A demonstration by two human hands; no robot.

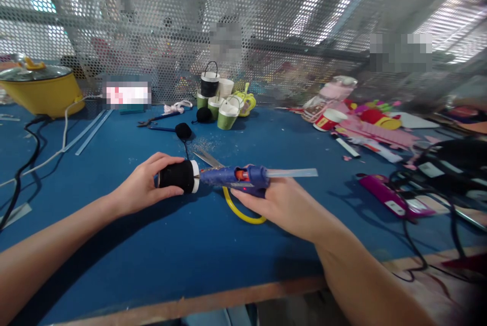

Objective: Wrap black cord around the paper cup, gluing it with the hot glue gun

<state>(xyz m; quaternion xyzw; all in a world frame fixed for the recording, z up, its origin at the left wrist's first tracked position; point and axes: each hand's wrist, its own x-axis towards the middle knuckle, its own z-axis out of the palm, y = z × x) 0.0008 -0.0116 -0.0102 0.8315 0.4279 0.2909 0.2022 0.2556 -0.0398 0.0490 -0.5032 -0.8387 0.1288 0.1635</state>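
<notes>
A small black cup with a white rim [178, 176] lies sideways in my left hand [146, 184], thumb and fingers closed round it. My right hand [283, 202] grips a blue glue gun [228, 176] with a clear glue stick poking out of its back. The gun's nozzle meets the cup's white rim. Beneath and behind the gun lie scissors [208, 157] with a yellow handle, partly covered by it. A black yarn ball [183, 131] sits behind the cup, its strand running down toward the cup.
Small green and black cups [227, 115] stand at the back, beside pliers [162, 127] and another black yarn ball [204, 114]. A yellow pot [49, 90] is at the left. Pink craft pieces [376, 131], a purple device [388, 195] and cables occupy the right.
</notes>
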